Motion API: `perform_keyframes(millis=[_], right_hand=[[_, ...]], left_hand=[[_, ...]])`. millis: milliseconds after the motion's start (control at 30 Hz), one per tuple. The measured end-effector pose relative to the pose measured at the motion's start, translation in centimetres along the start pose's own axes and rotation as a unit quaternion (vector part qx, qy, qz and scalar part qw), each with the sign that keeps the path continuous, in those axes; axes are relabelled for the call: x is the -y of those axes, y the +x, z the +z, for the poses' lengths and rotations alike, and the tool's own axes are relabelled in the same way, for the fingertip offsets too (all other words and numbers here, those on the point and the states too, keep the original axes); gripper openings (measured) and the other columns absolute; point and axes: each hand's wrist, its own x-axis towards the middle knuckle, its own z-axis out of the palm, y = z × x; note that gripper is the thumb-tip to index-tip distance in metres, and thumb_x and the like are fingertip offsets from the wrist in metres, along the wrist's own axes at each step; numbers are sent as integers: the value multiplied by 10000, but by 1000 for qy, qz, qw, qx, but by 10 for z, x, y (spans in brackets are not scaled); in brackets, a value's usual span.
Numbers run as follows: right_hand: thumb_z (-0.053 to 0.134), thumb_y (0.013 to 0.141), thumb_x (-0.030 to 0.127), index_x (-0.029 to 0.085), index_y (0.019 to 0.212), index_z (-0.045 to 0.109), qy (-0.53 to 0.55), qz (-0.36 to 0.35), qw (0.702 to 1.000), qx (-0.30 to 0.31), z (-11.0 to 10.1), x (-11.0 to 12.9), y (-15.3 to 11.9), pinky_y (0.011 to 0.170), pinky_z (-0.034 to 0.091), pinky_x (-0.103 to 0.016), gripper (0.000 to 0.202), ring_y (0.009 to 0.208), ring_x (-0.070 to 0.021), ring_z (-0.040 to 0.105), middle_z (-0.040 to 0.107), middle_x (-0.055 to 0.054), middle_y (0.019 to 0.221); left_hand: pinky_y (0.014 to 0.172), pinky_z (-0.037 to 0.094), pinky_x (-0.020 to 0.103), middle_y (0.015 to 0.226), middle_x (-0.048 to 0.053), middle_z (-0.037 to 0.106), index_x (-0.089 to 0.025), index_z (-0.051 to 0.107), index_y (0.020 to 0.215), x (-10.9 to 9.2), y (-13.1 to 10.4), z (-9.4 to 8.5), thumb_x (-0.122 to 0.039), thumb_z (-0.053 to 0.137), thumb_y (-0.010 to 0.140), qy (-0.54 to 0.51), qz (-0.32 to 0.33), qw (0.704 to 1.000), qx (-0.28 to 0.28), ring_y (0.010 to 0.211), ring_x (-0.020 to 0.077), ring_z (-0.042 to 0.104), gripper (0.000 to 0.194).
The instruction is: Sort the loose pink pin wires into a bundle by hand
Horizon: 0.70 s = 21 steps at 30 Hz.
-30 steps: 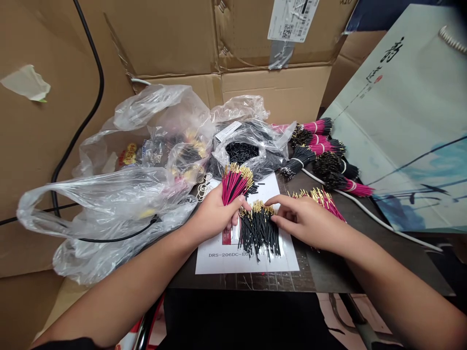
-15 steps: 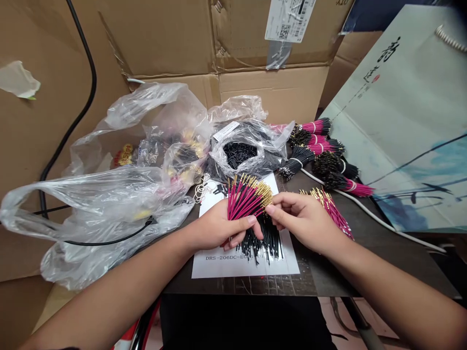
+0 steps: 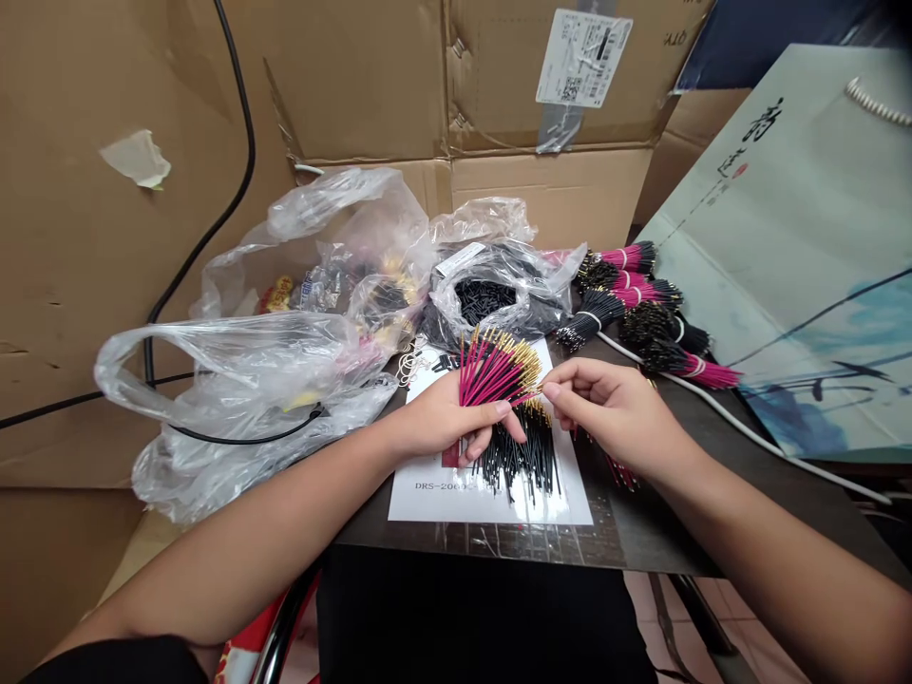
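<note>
My left hand (image 3: 466,423) is closed around a fanned bundle of pink and black wires (image 3: 491,370), whose gold tips point up and to the right. At the right edge of that fan, my right hand (image 3: 605,408) pinches the gold end of a single wire (image 3: 531,393) between thumb and forefinger. Below the held bundle, loose black wires (image 3: 523,465) with gold ends lie on a printed white sheet (image 3: 427,503). A few pink wires (image 3: 621,472) on the table are mostly hidden behind my right hand.
Crumpled clear plastic bags (image 3: 235,370) spread over the left side. Behind the sheet sits an open bag of small black sleeves (image 3: 484,302). Tied wire bundles (image 3: 641,294) are piled at the back right, beside a white cable (image 3: 748,432) and a pale paper bag (image 3: 805,247). Cardboard (image 3: 541,190) stands behind.
My right fingertips have moved slightly outward from the bundle, and one wire now sticks out from the fan towards them. The camera view has shifted a little. My left hand keeps its grip.
</note>
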Motion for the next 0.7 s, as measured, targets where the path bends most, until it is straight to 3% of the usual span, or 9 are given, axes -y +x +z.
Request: perform_keyframes(millis=[333,533,633,700], right_hand=[[687,912,481,192,919,647,8,-14,1000,-3,-6,0,2,604,509,-281,292,627,-128,583,624,-7,738],[610,958,548,221,931,555,-51,-32,998,15,-67,10,4,588,466,-284,333,618,-123,532,578,5,729],[510,1007,570,224,902,543,-167,14,982,85,-93,14,1,585,428,-274,364,630,-116,475,515,14,718],[454,1037,553,214,848,551,-273,68,949,139,-103,17,-2,604,410,-272,399,647,-110,441,484,12,725]], left_hand=[[361,417,189,453,-16,532,-131,740,914,2,-2,-1,-510,624,960,-26,20,999,8,352,92,484,399],[335,393,211,426,-53,437,-171,700,820,3,-2,-2,-512,646,942,-42,30,999,7,326,91,413,366],[343,400,211,430,-45,453,-172,699,818,1,-4,1,-483,639,952,-44,30,999,8,337,90,415,344],[359,408,205,437,-36,477,-167,702,816,-2,-6,4,-445,616,973,-45,28,999,8,347,84,420,330]])
